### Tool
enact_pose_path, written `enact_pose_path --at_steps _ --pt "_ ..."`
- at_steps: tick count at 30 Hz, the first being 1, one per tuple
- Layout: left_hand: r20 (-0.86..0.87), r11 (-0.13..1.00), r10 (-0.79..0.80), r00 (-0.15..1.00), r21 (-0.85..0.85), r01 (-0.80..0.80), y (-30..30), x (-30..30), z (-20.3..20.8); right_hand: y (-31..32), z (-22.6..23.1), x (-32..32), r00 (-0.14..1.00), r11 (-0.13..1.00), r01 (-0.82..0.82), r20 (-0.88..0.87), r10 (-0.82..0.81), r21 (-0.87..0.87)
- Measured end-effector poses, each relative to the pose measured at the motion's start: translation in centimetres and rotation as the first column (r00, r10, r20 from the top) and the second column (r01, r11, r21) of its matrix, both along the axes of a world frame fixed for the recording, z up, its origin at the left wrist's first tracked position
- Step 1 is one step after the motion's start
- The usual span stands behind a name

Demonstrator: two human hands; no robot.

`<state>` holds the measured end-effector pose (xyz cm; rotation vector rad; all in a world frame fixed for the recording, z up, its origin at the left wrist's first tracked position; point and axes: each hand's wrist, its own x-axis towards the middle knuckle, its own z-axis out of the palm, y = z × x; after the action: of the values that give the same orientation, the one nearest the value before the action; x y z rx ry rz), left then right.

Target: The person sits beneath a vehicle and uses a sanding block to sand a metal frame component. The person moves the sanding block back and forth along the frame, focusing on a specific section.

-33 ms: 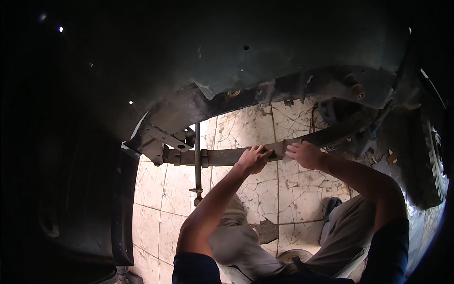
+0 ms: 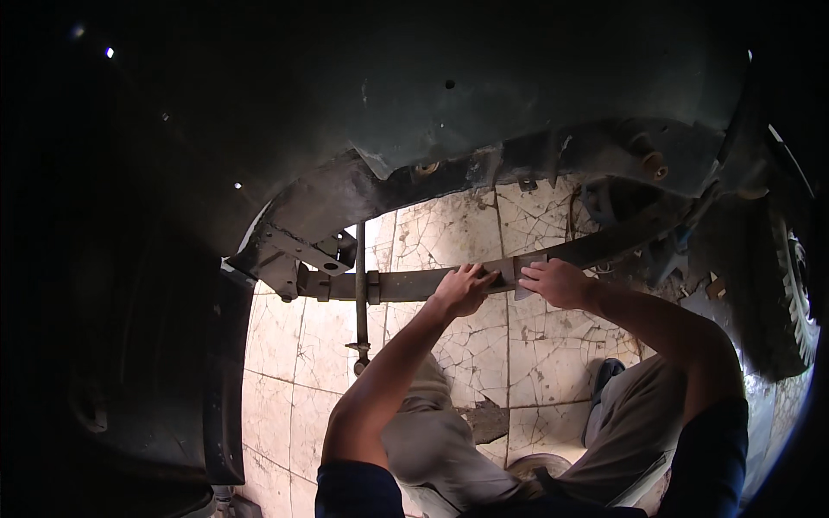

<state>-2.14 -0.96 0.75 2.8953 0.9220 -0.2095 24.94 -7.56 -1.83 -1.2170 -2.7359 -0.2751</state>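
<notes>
A long, dark, curved leaf spring (image 2: pixel 414 285) runs across the view beneath a vehicle's body. My left hand (image 2: pixel 464 291) is closed over its middle, fingers bent across the metal. Just to the right, my right hand (image 2: pixel 557 283) pinches a small, thin grey sheet (image 2: pixel 523 292), which looks like sandpaper, and presses it against the spring's face. The sheet's far side is hidden by my fingers. Left of my hands, a metal clip (image 2: pixel 373 288) wraps the spring, and an upright rod (image 2: pixel 362 324) crosses it.
Above hangs the dark body panel (image 2: pixel 484 95) with a frame rail (image 2: pixel 466 175) along its lower edge. A bracket (image 2: pixel 281 272) meets the spring's left end. A toothed wheel-like part (image 2: pixel 803 315) is at the right. Below are cracked floor tiles (image 2: pixel 328 337) and a round seat (image 2: pixel 537 466).
My right hand has shifted very slightly left and down along the spring, and the grey sheet shows more sharply. My left hand stays in place.
</notes>
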Motion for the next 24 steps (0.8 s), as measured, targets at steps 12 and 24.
enact_pose_path --at_steps 12,24 --pt "-0.020 0.999 0.013 1.000 -0.029 -0.013 0.7 0.4 1.1 0.3 0.1 0.2 0.998 0.998 0.040 0.043 -0.042 0.040" --pt "-0.021 0.999 -0.003 1.000 -0.039 0.002 0.8 -0.3 0.8 1.3 0.7 0.8 0.977 0.985 0.174 0.125 -0.171 -0.017"
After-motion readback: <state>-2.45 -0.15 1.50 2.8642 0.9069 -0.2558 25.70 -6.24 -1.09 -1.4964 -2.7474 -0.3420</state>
